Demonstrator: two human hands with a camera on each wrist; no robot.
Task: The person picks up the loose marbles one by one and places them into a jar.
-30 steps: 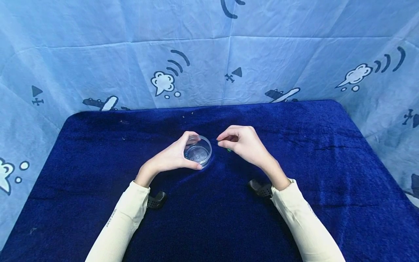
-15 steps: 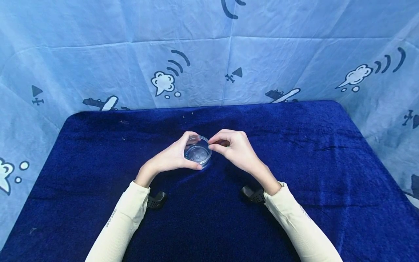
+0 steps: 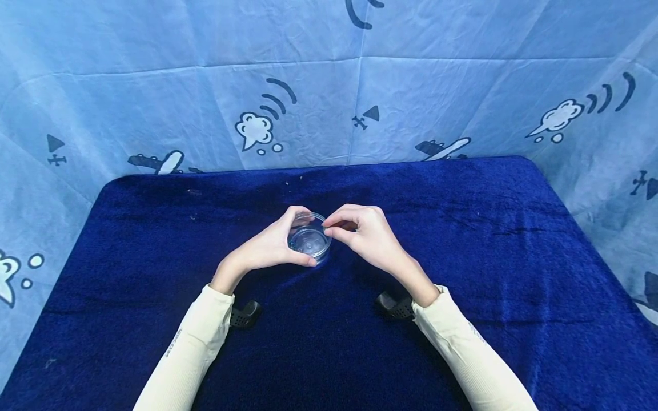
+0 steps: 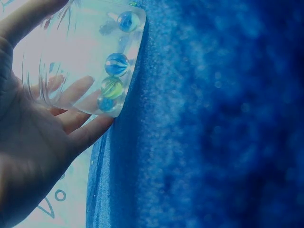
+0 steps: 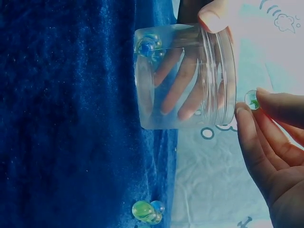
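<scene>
A clear round plastic jar (image 3: 321, 256) stands on the dark blue cloth, its mouth uncovered. My left hand (image 3: 267, 242) grips it from the left, thumb and fingers around the wall. Inside, at the bottom, lie several glass marbles; the left wrist view shows a blue-and-white marble (image 4: 117, 64) and a green marble (image 4: 112, 87) among them. At the jar's right rim is my right hand (image 3: 362, 234). Between thumb and fingertip it pinches a clear marble with a green swirl (image 5: 251, 99), just outside the mouth in the right wrist view.
More marbles (image 5: 143, 211), green and blue, lie clustered on the cloth in the right wrist view; my right hand hides them in the head view. The table's cloth (image 3: 308, 354) reaches back to a light blue printed curtain (image 3: 319, 103).
My right hand has moved left, from a spot beside the jar up to its rim. Green on the cloth beneath that hand is now covered from above. The left hand and jar stay put.
</scene>
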